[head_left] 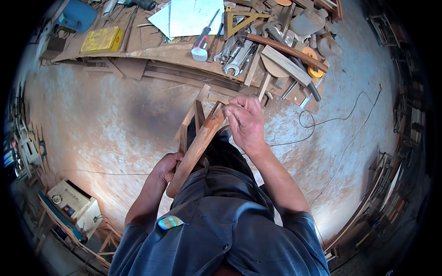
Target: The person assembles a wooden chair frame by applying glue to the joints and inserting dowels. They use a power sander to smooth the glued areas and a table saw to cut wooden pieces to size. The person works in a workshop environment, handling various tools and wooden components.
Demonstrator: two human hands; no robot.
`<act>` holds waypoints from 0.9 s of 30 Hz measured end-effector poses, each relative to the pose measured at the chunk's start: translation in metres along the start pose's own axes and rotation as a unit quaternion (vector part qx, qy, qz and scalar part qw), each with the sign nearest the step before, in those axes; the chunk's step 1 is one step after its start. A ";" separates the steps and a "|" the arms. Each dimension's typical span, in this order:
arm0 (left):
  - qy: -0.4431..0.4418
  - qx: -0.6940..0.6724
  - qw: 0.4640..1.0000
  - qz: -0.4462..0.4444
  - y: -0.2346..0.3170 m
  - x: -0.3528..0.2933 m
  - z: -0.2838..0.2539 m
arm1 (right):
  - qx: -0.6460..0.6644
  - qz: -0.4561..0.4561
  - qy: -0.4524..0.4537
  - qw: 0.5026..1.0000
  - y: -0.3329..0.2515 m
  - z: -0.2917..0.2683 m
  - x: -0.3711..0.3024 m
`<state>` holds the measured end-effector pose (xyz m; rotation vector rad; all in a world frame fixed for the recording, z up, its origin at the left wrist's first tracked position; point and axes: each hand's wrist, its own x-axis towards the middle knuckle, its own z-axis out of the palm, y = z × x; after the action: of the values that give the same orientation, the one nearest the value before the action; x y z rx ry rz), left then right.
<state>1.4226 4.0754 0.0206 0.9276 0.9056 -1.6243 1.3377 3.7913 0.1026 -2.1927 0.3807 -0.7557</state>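
A brown wooden frame (197, 146) made of joined bars is tilted in front of my body. Its nearest piece is a broad board with a darker, reddish patch near the upper end. My left hand (168, 166) is closed around the frame's lower left part, and its fingertips are hidden behind the wood. At the upper right end, my right hand (245, 120) has its fingers closed, with thumb and fingertips against the board's edge. Whether anything small sits between those fingertips cannot be made out.
Ahead stands a cluttered workbench (172, 59) with a screwdriver (202, 39), wrenches (239, 57), a yellow tape measure (315, 72), papers (193, 18) and a yellow box (102, 40). A cable (338, 118) trails across the floor at right. A cream-coloured machine (73, 204) stands at lower left.
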 end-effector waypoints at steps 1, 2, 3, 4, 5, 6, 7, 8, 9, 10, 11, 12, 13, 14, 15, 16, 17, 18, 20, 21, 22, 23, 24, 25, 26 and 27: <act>0.009 0.007 1.000 0.002 0.000 0.002 -0.002 | -0.003 -0.001 -0.003 1.000 -0.001 -0.001 0.000; 0.017 0.012 1.000 0.004 0.000 0.003 -0.004 | 0.000 0.000 -0.001 1.000 -0.001 0.000 0.001; 0.020 0.012 1.000 0.005 0.000 0.004 -0.006 | 0.003 0.001 0.001 1.000 -0.001 0.000 0.002; 0.022 0.011 1.000 0.005 0.000 0.005 -0.007 | 0.006 0.002 0.003 1.000 -0.002 0.001 0.003; 0.024 0.012 1.000 0.007 0.000 0.007 -0.009 | 0.004 0.001 0.005 1.000 -0.001 0.001 0.003; 0.019 0.004 1.000 0.005 0.000 0.008 -0.010 | 0.002 0.001 0.007 1.000 -0.001 0.002 0.003; 0.014 -0.004 1.000 0.002 -0.001 0.009 -0.012 | 0.001 0.000 0.009 1.000 0.000 0.002 0.003; 0.009 -0.012 1.000 0.000 0.000 0.010 -0.013 | -0.011 -0.004 0.009 1.000 0.000 0.001 0.004; 0.002 -0.006 1.000 -0.002 0.000 0.010 -0.013 | -0.022 -0.007 0.010 1.000 -0.002 -0.003 0.004; -0.006 0.000 1.000 -0.003 0.001 0.009 -0.013 | -0.034 -0.011 0.010 0.999 -0.004 -0.006 0.003; -0.013 0.005 1.000 -0.004 0.002 0.008 -0.013 | -0.047 -0.027 -0.013 0.998 -0.006 -0.010 0.002; -0.023 0.000 1.000 -0.005 0.002 0.006 -0.012 | -0.061 -0.042 -0.037 0.997 -0.008 -0.015 -0.001; -0.032 -0.006 0.999 -0.005 0.003 0.003 -0.011 | -0.075 -0.058 -0.060 0.994 -0.010 -0.017 -0.003; -0.043 -0.010 0.999 -0.006 0.004 0.002 -0.010 | -0.074 -0.054 -0.077 0.993 -0.012 -0.017 -0.007; -0.041 -0.010 0.999 -0.007 0.004 0.004 -0.012 | -0.074 -0.051 -0.095 0.991 -0.014 -0.015 -0.010; -0.040 -0.010 0.999 -0.009 0.004 0.007 -0.015 | -0.073 -0.047 -0.112 0.990 -0.015 -0.014 -0.012; -0.038 -0.011 0.999 -0.011 0.004 0.009 -0.018 | -0.069 -0.045 -0.118 0.990 -0.016 -0.012 -0.012; -0.043 -0.016 0.999 -0.015 0.004 0.011 -0.021 | -0.064 -0.043 -0.123 0.989 -0.017 -0.009 -0.011; -0.051 -0.028 0.998 -0.025 0.004 0.014 -0.027 | -0.057 -0.041 -0.133 0.989 -0.018 -0.006 -0.010; -0.050 -0.032 0.998 -0.026 0.003 0.016 -0.030 | -0.054 -0.043 -0.136 0.988 -0.018 -0.004 -0.009; -0.049 -0.036 0.998 -0.028 0.003 0.018 -0.034 | -0.050 -0.044 -0.140 0.988 -0.018 -0.003 -0.009; -0.050 -0.039 0.998 -0.030 0.005 0.018 -0.031 | -0.057 -0.053 -0.154 0.985 -0.018 -0.003 -0.008; -0.037 -0.051 0.998 -0.025 0.005 0.017 -0.029 | -0.063 -0.061 -0.168 0.982 -0.019 -0.003 -0.008; -0.024 -0.064 0.997 -0.020 0.005 0.016 -0.025 | -0.068 -0.070 -0.182 0.978 -0.020 -0.003 -0.008; -0.012 -0.075 0.997 -0.016 0.005 0.014 -0.020 | -0.074 -0.087 -0.179 0.977 -0.018 -0.003 -0.009; -0.011 -0.077 0.997 -0.019 0.007 0.012 -0.018 | -0.073 -0.089 -0.180 0.977 -0.016 -0.003 -0.009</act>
<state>1.4294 4.0856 0.0018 0.7891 1.0232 -1.5699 1.3294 3.8044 0.1132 -2.4670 0.0580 -0.4159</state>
